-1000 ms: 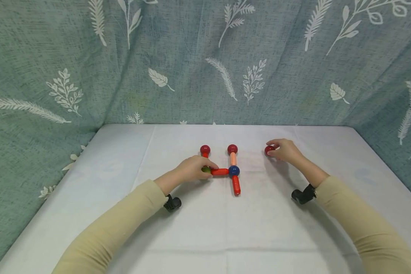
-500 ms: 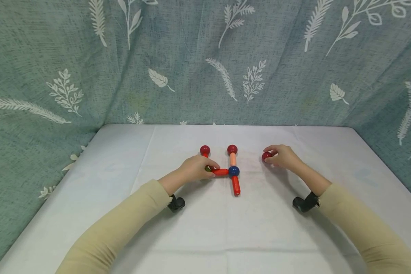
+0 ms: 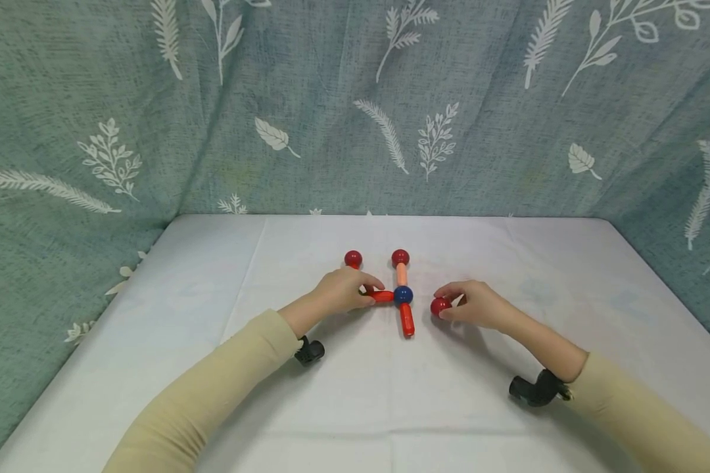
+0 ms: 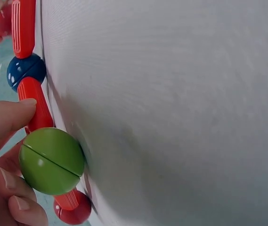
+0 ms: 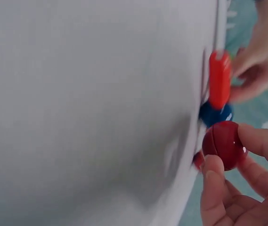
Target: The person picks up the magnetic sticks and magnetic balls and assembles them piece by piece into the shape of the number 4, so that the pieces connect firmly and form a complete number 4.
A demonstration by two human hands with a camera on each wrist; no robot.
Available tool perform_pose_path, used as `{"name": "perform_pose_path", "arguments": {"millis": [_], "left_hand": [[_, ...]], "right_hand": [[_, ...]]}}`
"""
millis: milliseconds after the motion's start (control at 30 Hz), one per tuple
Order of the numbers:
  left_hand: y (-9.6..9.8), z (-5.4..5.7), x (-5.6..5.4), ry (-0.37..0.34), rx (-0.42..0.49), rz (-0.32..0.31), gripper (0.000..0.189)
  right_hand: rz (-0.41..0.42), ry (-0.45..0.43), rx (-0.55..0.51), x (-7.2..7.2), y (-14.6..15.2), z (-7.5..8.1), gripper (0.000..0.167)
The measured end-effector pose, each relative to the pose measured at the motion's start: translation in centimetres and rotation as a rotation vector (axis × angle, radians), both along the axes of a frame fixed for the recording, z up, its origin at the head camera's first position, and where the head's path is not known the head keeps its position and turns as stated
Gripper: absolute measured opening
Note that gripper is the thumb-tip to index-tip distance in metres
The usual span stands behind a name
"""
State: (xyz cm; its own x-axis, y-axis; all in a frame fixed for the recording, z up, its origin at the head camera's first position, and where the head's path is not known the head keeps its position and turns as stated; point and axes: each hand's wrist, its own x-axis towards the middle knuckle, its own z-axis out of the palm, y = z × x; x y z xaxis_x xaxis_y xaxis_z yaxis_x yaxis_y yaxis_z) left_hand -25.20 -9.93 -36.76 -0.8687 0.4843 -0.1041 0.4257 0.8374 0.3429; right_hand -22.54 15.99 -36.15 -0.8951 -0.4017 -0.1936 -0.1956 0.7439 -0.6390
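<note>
My left hand point(image 3: 344, 290) pinches a red stick point(image 4: 39, 113) that joins a green ball point(image 4: 52, 161) to a blue ball point(image 3: 403, 295). From the blue ball, a peach stick point(image 3: 402, 274) runs back to a red ball point(image 3: 400, 257), and another red stick point(image 3: 407, 320) points toward the front with a bare end. Past my left hand, a second red ball point(image 3: 353, 259) sits on a short red stick, connected to the green ball's side. My right hand point(image 3: 476, 305) holds a loose red ball point(image 3: 440, 307) between thumb and fingers, just right of the blue ball, apart from it.
A white cloth point(image 3: 343, 407) covers the table, with a green leaf-patterned curtain point(image 3: 331, 131) behind and at the sides. Black wrist cameras point(image 3: 532, 389) hang below both forearms, close above the cloth.
My right hand has brought its red ball from the back right, forward and left, close to the blue ball. My left hand has slid slightly right along the red stick; the joined pieces stay put.
</note>
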Motion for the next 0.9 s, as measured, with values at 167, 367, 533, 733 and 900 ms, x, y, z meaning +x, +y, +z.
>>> {"name": "perform_pose_path", "arguments": {"millis": [167, 367, 533, 733, 900], "left_hand": [[0.3, 0.3, 0.2, 0.014, -0.002, -0.007, 0.034], [0.9, 0.3, 0.2, 0.045, -0.021, -0.05, 0.039], [1.4, 0.3, 0.3, 0.069, -0.046, -0.099, 0.048], [1.9, 0.2, 0.3, 0.085, -0.066, -0.128, 0.05], [2.0, 0.3, 0.4, 0.091, -0.064, -0.133, 0.05]], "right_hand": [[0.085, 0.005, -0.037, 2.1, -0.9, 0.2, 0.036], [0.113, -0.017, -0.038, 3.6, -2.0, -0.1, 0.035], [0.127, -0.012, -0.033, 4.1, -2.7, -0.4, 0.035], [0.125, 0.005, -0.031, 4.3, -3.2, -0.6, 0.031], [0.119, 0.018, -0.023, 4.5, -3.5, -0.6, 0.029]]}}
